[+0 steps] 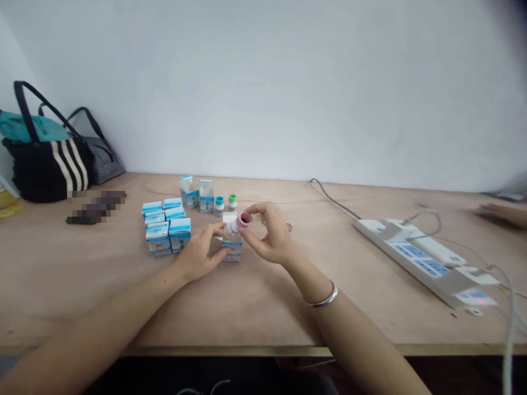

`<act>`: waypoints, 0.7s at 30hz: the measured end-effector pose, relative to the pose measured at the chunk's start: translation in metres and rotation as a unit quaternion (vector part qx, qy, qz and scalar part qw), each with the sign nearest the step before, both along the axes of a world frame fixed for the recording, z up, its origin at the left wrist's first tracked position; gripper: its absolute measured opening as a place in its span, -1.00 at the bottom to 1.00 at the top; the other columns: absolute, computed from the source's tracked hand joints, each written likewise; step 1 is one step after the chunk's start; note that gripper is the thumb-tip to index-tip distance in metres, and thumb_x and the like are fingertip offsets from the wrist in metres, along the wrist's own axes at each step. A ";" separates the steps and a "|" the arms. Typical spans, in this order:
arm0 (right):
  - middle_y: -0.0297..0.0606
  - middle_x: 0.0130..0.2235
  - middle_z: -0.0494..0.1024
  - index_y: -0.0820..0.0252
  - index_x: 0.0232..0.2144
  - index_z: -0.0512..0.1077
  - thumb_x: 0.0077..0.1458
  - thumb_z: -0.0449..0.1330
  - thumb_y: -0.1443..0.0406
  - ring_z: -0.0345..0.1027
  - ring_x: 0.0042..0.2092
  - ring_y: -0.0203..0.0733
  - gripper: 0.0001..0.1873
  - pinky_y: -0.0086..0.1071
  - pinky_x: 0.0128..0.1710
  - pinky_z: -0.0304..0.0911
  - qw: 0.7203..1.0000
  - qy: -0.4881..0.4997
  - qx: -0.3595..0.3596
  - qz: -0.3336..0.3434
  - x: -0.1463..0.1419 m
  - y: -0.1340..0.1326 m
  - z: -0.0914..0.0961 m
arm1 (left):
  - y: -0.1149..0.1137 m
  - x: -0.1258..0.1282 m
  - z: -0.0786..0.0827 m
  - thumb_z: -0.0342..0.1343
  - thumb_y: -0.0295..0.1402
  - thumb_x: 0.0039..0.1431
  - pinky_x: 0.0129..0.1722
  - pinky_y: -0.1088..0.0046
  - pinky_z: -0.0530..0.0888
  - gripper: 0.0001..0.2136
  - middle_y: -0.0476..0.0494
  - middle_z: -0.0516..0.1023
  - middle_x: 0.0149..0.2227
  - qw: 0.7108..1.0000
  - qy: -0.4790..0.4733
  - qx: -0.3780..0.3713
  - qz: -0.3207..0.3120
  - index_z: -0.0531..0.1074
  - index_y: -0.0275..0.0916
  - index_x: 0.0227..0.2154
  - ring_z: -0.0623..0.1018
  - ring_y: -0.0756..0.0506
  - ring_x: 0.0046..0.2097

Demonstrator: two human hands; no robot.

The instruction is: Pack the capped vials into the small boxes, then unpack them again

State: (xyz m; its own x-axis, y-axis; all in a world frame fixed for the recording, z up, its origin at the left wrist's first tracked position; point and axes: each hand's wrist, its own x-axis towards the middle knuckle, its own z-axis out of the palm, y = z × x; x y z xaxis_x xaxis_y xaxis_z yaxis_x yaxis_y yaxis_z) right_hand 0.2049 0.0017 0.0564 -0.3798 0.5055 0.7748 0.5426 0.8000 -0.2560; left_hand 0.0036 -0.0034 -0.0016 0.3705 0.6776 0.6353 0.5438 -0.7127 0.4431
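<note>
Left of the fingers (259, 208), a black bag (47, 171) with white stripes is seen stuffed with teal cloth (37, 129), a striped gray bag (102, 158) set beside it. A dark flat object (96, 208), blurred by pixels, is laid closer in. To the fingers' right, a white power strip (426, 268) is loaded with plugs (396, 231) and joined by a gray cable (337, 201); beyond, a pale wall (288, 93) is shown.

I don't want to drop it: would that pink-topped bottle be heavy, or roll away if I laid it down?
The pink-topped bottle is probably light, since the right hand seems to hold it with just thumb and fingertips. It might roll on its side, because its top looks round.
</note>
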 end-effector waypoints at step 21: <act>-0.17 -0.24 0.49 0.18 -0.32 0.47 0.16 0.05 0.20 0.31 -0.16 -0.15 -0.77 -0.26 -0.14 0.14 0.995 -0.071 -0.038 -0.063 0.011 0.026 -0.020 | -0.002 0.000 0.000 0.11 -0.31 0.05 -0.02 0.22 0.43 -0.73 -0.23 0.41 0.05 1.000 0.012 0.002 0.012 0.23 -0.20 -0.19 0.45 -0.17 0.05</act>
State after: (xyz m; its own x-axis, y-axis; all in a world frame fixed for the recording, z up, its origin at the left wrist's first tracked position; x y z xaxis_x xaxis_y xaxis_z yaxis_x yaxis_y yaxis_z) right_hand 0.2160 0.0280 0.0361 -0.4130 0.6114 0.6750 0.6725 0.7045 -0.2266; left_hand 0.0031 -0.0056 -0.0016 0.3689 0.6840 0.6294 0.5707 -0.7011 0.4275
